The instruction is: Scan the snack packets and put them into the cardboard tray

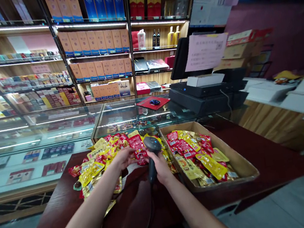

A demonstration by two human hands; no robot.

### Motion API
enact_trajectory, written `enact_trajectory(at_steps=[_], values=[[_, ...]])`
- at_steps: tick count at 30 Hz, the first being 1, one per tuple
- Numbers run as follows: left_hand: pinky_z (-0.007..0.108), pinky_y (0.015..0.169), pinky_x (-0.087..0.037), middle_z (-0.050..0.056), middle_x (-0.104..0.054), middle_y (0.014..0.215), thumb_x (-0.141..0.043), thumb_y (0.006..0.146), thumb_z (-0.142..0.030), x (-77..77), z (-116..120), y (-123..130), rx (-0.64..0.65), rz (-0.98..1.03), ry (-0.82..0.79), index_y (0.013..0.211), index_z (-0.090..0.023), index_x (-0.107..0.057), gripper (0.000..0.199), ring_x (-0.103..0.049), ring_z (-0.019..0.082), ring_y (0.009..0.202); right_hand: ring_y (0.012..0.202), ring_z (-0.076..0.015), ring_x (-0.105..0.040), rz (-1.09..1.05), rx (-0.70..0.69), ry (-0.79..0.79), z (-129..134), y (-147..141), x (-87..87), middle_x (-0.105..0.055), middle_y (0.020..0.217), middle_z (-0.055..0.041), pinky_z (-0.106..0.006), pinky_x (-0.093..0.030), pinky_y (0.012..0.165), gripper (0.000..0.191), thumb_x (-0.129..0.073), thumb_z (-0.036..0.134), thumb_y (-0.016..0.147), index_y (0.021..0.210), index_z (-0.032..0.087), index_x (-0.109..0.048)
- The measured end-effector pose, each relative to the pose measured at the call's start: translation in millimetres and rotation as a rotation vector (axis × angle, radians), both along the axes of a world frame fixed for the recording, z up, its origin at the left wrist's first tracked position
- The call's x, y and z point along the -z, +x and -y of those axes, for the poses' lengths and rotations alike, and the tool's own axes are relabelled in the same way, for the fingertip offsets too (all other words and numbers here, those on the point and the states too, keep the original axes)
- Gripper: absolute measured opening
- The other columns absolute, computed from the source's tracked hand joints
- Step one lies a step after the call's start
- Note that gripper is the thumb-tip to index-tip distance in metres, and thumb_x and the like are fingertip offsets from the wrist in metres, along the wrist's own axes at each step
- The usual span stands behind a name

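Over tabletop (271, 160), gripping scanner (152, 144) in right hand (161, 166), pinching red packet (136, 146) in left hand (124, 158): likely light, soft, slippery; best taken by an edge.

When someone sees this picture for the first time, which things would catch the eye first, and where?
Probably the bright heap of red and yellow packets on the dark table, left of the middle, and the cardboard box of similar packets on the right. Between them, the right hand holds a dark scanner, and the left hand a red packet.
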State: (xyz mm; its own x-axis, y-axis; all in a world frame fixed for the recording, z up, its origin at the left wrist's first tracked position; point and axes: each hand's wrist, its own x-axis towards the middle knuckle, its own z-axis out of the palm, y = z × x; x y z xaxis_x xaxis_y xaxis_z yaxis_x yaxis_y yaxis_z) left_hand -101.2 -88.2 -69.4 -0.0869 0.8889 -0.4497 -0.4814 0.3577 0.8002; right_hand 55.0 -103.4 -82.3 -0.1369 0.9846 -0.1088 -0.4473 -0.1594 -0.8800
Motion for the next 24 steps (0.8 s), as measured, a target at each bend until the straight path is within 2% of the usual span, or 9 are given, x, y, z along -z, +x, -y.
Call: enact_trajectory(at_steps=[4,6,8,10,14,24], values=[[0.028,0.06,-0.058,-0.002,-0.062,0.068,-0.074,0.071,-0.014,-19.8,-26,-30,0.073,-0.127,0.029,0.08,-0.017,-0.05,0.027,-0.063,0.011,0.055,0.086,-0.0182,-0.065,0.201,-0.068,0.12,1,4,-18.2,-0.07,0.094,-0.0029,-0.027,-0.053,0.072,0.033,-0.071,0.039,0.068,0.095,0.02,-0.064],[0.025,0.057,-0.056,-0.001,-0.064,0.071,-0.078,0.069,-0.017,-27.3,-35,-38,0.108,-0.192,0.065,0.082,-0.017,-0.052,0.029,-0.063,0.011,0.055,0.071,-0.0164,-0.065,0.237,-0.171,0.116,6,2,-28.5,-0.069,0.086,-0.0027,-0.026,-0.053,0.058,0.035,-0.069,0.043,0.071,0.095,0.019,-0.061],[0.025,0.054,-0.055,0.0,-0.065,0.073,-0.079,0.068,-0.019,-32.3,-42,-42,0.123,-0.23,0.077,0.087,-0.017,-0.054,0.031,-0.062,0.011,0.055,0.052,-0.0137,-0.06,0.25,-0.273,0.088,12,-4,-35.6,-0.067,0.077,-0.0014,-0.024,-0.046,0.041,0.037,-0.068,0.048,0.071,0.091,0.019,-0.057],[0.025,0.052,-0.054,0.001,-0.066,0.075,-0.08,0.068,-0.019,-34.9,-46,-43,0.127,-0.24,0.072,0.091,-0.017,-0.056,0.033,-0.063,0.012,0.056,0.041,-0.0101,-0.053,0.249,-0.317,0.069,19,-10,-37.7,-0.064,0.071,0.001,-0.022,-0.038,0.032,0.039,-0.069,0.051,0.069,0.087,0.019,-0.055],[0.022,0.05,-0.052,0.002,-0.067,0.076,-0.08,0.068,-0.02,-34.8,-47,-41,0.124,-0.26,0.081,0.094,-0.017,-0.058,0.033,-0.062,0.012,0.056,0.032,-0.0062,-0.044,0.259,-0.329,0.023,31,-17,-32.5,-0.059,0.059,0.0044,-0.019,-0.034,0.03,0.04,-0.069,0.053,0.069,0.082,0.02,-0.053],[0.021,0.048,-0.05,-0.005,-0.058,0.061,-0.081,0.067,-0.022,-21.5,-44,-43,0.086,-0.361,0.03,0.085,-0.018,-0.052,0.035,-0.055,0.009,0.047,0.033,-0.0075,-0.045,0.361,-0.295,0.041,43,-19,-4.8,-0.057,0.056,0.0061,-0.02,-0.037,0.03,0.043,-0.065,0.058,0.07,0.082,0.02,-0.05]])
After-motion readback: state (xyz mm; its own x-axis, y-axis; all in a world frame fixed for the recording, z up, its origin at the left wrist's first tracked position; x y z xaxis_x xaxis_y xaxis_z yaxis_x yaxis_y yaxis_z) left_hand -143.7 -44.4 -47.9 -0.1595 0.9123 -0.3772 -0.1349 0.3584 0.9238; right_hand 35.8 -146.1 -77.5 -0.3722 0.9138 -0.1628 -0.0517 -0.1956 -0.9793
